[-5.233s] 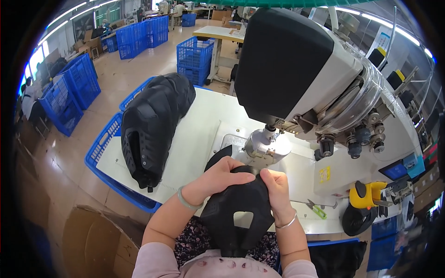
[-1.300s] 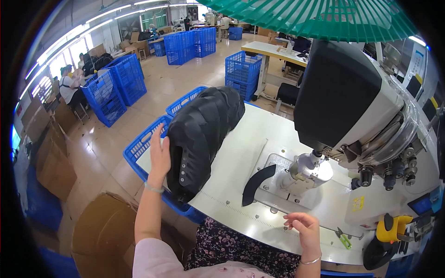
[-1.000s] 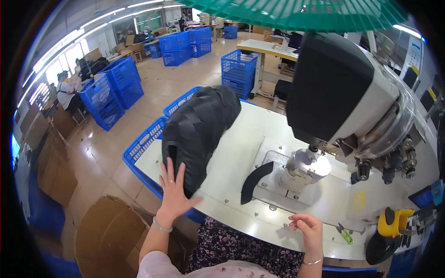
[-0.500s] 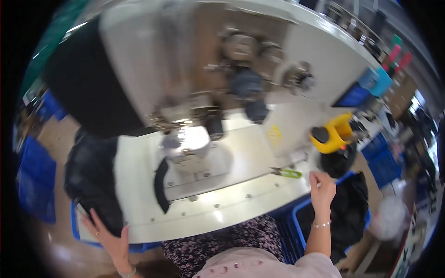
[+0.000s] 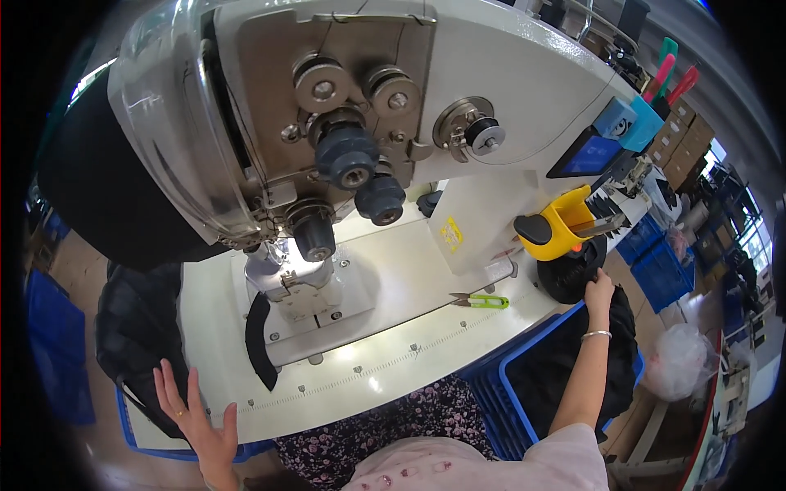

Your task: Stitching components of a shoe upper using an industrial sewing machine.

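My left hand (image 5: 196,417) is spread open at the left front edge of the white sewing table (image 5: 327,385), beside a heap of black fabric (image 5: 135,327). At the table's right end my right hand (image 5: 600,293) has its fingers curled against the rim of a black round base (image 5: 565,277); what they hold, if anything, is hidden. A yellow holder (image 5: 565,225) with a black knob stands over that base. In front of me is a sewing machine (image 5: 327,65), its lamp lit. A curved black strip (image 5: 260,344) lies by the needle area. Green-handled thread snips (image 5: 483,301) rest near my right hand.
A blue crate (image 5: 512,372) with black fabric (image 5: 548,376) stands below the table's right front edge. Another blue crate (image 5: 127,421) is under the left edge. More blue crates (image 5: 659,266) and a clear plastic bag (image 5: 679,360) are at the right.
My right hand has moved right and away from me, from beside the snips to the black round base. My left hand stays spread at the left edge. The view has shifted and sharpened.
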Demonstrator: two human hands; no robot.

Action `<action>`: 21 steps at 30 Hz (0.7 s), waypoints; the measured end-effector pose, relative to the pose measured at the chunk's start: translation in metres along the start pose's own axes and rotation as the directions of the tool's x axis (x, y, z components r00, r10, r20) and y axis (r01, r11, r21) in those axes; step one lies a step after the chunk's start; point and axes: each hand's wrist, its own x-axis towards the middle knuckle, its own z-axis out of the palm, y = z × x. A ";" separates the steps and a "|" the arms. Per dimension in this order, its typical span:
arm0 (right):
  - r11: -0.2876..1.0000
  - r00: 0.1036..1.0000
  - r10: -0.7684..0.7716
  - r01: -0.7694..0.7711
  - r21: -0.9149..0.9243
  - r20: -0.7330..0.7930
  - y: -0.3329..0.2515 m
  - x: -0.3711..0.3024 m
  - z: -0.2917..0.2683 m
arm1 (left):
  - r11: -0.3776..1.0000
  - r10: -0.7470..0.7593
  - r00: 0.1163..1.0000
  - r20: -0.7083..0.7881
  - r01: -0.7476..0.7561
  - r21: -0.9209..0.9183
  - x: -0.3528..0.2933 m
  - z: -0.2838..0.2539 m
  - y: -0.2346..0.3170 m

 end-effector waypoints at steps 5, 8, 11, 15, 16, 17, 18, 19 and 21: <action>0.996 0.999 -0.027 0.031 0.089 -0.045 -0.016 -0.015 -0.003 | 0.988 0.067 0.994 0.082 -0.055 -0.145 0.017 0.010 0.013; 0.990 0.995 -0.071 0.078 0.117 -0.066 -0.031 -0.021 -0.001 | 0.971 0.115 0.991 0.064 -0.098 -0.218 0.028 0.016 0.026; 0.967 0.993 -0.116 0.110 -0.229 -0.014 -0.046 -0.022 -0.015 | 0.946 0.180 0.981 0.068 -0.154 -0.286 0.031 0.020 0.032; 0.978 0.986 -0.034 0.000 -0.209 -0.162 -0.051 -0.039 -0.045 | 0.934 0.175 0.980 0.099 -0.133 -0.332 0.030 0.025 0.032; 0.989 0.975 -0.058 0.027 -0.143 -0.216 -0.060 -0.052 -0.057 | 0.939 0.172 0.979 0.108 -0.130 -0.318 0.027 0.023 0.028; 0.983 0.977 -0.033 -0.006 -0.183 -0.212 -0.081 -0.069 -0.073 | 0.946 0.166 0.978 0.123 -0.123 -0.299 0.023 0.021 0.024; 0.968 0.973 -0.090 0.035 -0.248 -0.212 -0.097 -0.089 -0.098 | 0.947 0.152 0.981 0.121 -0.110 -0.300 0.023 0.024 0.021; 0.963 0.963 -0.199 0.157 -0.220 -0.182 -0.108 -0.107 -0.114 | 0.943 0.136 0.980 0.147 -0.082 -0.322 0.026 0.028 0.018; 0.908 0.905 -0.410 0.395 -0.142 -0.109 -0.124 -0.142 -0.139 | 0.934 0.102 0.982 0.160 -0.040 -0.354 0.036 0.043 0.016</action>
